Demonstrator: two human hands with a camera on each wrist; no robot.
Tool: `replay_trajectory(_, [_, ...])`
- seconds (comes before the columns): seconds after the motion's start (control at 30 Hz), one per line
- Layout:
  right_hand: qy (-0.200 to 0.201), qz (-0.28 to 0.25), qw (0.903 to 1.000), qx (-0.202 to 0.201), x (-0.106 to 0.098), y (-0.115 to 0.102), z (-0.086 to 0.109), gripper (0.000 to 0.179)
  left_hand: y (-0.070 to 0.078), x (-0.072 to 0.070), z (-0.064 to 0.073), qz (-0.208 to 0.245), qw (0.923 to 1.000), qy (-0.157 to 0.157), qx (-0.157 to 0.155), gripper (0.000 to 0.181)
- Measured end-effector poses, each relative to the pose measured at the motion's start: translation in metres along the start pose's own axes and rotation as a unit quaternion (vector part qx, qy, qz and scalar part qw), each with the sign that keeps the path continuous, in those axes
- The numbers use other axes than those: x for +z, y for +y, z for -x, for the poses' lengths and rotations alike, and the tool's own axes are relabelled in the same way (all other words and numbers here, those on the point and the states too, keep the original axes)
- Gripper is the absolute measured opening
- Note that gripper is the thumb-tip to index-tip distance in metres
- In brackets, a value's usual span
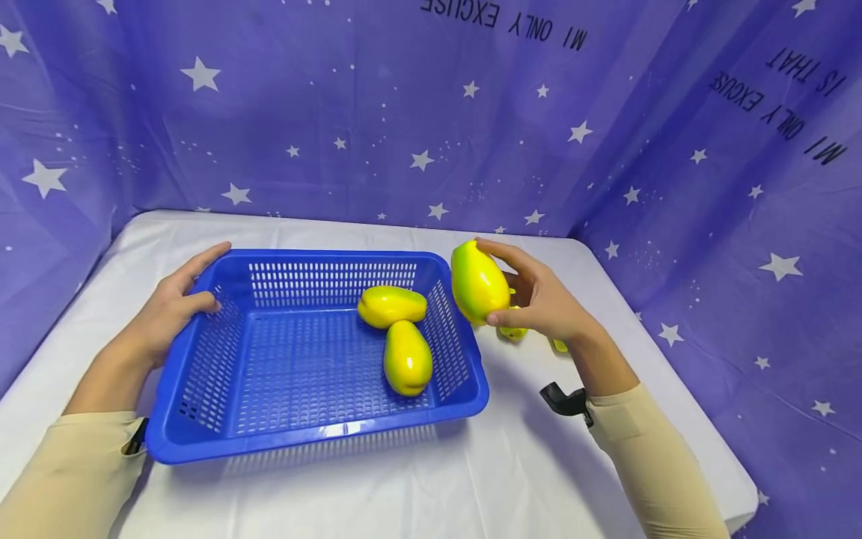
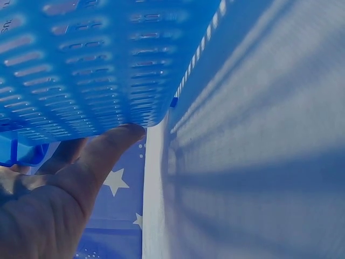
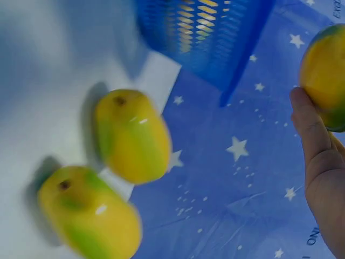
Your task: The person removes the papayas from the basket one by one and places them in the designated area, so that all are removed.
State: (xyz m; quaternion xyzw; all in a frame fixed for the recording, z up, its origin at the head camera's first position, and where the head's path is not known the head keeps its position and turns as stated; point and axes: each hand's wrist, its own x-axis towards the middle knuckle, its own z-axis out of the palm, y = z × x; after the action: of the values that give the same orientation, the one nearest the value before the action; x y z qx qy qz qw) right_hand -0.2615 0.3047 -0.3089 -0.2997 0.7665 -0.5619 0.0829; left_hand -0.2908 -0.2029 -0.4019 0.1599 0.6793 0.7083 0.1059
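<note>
A blue perforated plastic basket [image 1: 316, 430] is at the middle left of the head view. My left hand [image 1: 168, 311] grips its left rim, with the thumb over the edge. Two yellow-green papayas, one lying crosswise [image 1: 392, 307] and one lengthwise [image 1: 408, 359], are inside near the right wall. Just outside that wall, my right hand [image 1: 539, 296] holds another papaya [image 1: 477, 283] in the air between thumb and fingers. Below this hand, the right wrist view shows two more papayas, one nearer the basket [image 3: 133, 137] and one farther off [image 3: 89, 213], on the white table.
A white cloth covers the table [image 1: 539, 464]. Purple curtains with white stars [image 1: 377, 112] hang behind it and along both sides. A black wrist mount [image 1: 566, 400] sticks out from the right sleeve.
</note>
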Motion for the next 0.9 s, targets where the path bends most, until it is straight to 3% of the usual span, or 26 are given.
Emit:
replay_trajectory(0.47, [0.024, 0.011, 0.9984, 0.049, -0.005, 0.035, 0.051, 0.093, 0.0, -0.002, -0.003, 0.032, 0.9993, -0.01, 0.013, 0.079])
replay_trajectory(0.9, [0.014, 0.029, 0.9874, 0.155, 0.017, 0.075, 0.085, 0.09, 0.0, -0.001, -0.004, 0.032, 0.9995, -0.007, -0.002, 0.078])
